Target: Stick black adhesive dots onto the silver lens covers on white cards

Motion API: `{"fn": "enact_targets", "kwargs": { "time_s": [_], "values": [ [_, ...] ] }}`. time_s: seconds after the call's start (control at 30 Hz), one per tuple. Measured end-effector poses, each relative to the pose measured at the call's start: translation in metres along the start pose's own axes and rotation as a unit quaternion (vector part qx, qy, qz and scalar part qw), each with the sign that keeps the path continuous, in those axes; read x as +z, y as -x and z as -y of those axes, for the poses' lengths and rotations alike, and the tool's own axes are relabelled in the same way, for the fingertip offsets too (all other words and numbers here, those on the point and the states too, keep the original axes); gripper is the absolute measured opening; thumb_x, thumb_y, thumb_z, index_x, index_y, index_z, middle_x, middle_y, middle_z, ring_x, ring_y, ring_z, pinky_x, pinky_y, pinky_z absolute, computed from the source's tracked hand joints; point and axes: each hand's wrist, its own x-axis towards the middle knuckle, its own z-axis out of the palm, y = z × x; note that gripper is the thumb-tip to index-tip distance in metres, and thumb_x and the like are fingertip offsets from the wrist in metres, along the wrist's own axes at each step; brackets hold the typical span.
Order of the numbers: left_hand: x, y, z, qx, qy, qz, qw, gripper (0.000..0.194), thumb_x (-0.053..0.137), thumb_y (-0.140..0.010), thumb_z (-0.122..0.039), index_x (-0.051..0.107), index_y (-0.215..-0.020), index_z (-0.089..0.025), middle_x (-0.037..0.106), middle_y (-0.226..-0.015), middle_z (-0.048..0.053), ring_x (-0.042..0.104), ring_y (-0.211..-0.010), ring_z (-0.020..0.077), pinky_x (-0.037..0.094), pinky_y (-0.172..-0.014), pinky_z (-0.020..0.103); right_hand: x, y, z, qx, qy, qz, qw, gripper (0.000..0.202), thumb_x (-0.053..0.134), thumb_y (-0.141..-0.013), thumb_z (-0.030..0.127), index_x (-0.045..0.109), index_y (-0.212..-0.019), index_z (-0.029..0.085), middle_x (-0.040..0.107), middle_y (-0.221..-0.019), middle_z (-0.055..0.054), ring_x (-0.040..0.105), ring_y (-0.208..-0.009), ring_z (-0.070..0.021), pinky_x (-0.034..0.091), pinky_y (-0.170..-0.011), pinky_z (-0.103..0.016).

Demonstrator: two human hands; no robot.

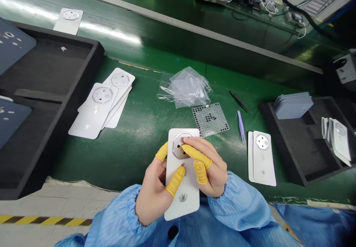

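A white phone back cover (183,206) with a round camera ring rests tilted in my left hand (155,189), thumb on its face and fingers at the edge and behind. Over its upper right is my right hand (211,165). A yellow-cotted fingertip touches the camera ring, near a dark lens hole; the thumb is bent below, apart from that tip. No object shows between these fingers. Beyond lies a clear sheet (210,119) dotted with small black parts. Purple tweezers (241,126) and black tweezers (238,101) lie to its right.
Crumpled clear plastic bags (190,87) lie behind the sheet. White covers are piled at left (94,117) and right (263,158). A black tray (94,58) on the left and another black tray (299,169) on the right hold more covers. A single cover (68,23) lies far left.
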Motion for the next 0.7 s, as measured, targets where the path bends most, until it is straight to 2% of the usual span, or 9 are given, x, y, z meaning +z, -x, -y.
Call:
{"fn": "enact_targets", "kwargs": {
  "time_s": [0.17, 0.27, 0.47, 0.6, 0.7],
  "values": [
    [-0.003, -0.004, -0.002, -0.04, 0.024, 0.011, 0.999, 0.056, 0.072, -0.078, -0.021, 0.045, -0.127, -0.023, 0.073, -0.095, 0.004, 0.07, -0.069, 0.0156, 0.056, -0.059, 0.022, -0.002, 0.0, -0.003, 0.006, 0.016, 0.02, 1.0, 0.04, 0.05, -0.08, 0.005, 0.06, -0.118, 0.013, 0.067, -0.112, -0.016, 0.063, -0.106, -0.0267, 0.057, -0.083, -0.047],
    [-0.005, -0.007, -0.001, -0.068, 0.039, 0.029, 0.997, 0.058, 0.073, -0.077, -0.025, 0.044, -0.127, -0.02, 0.072, -0.09, 0.005, 0.069, -0.068, 0.0156, 0.056, -0.059, 0.022, -0.005, -0.001, -0.005, 0.002, 0.035, 0.021, 0.999, 0.037, 0.05, -0.08, 0.005, 0.063, -0.113, 0.015, 0.069, -0.106, -0.014, 0.065, -0.1, -0.0257, 0.059, -0.078, -0.045],
    [-0.013, -0.014, 0.001, -0.111, 0.033, 0.028, 0.993, 0.065, 0.075, -0.075, -0.031, 0.041, -0.128, -0.016, 0.072, -0.083, 0.005, 0.065, -0.06, 0.0131, 0.054, -0.053, 0.021, -0.005, -0.002, -0.01, 0.102, 0.015, -0.007, 0.995, 0.025, 0.048, -0.087, 0.009, 0.068, -0.098, 0.017, 0.072, -0.096, -0.01, 0.068, -0.092, -0.0208, 0.059, -0.078, -0.039],
    [-0.019, -0.02, 0.003, -0.123, 0.039, 0.008, 0.992, 0.07, 0.077, -0.072, -0.031, 0.039, -0.128, -0.015, 0.072, -0.081, 0.005, 0.066, -0.06, 0.0142, 0.056, -0.054, 0.022, 0.0, 0.001, -0.019, 0.139, 0.013, -0.003, 0.99, 0.026, 0.048, -0.089, 0.012, 0.068, -0.104, 0.02, 0.07, -0.106, -0.009, 0.067, -0.099, -0.0204, 0.057, -0.087, -0.04],
    [-0.022, -0.024, 0.003, -0.112, 0.045, -0.005, 0.993, 0.068, 0.078, -0.07, -0.03, 0.041, -0.125, -0.017, 0.072, -0.085, 0.005, 0.067, -0.061, 0.0157, 0.057, -0.054, 0.025, 0.007, 0.006, -0.025, 0.2, 0.019, -0.04, 0.979, 0.033, 0.054, -0.088, 0.017, 0.062, -0.119, 0.023, 0.064, -0.123, -0.009, 0.061, -0.113, -0.0217, 0.053, -0.096, -0.041]
  ]
}}
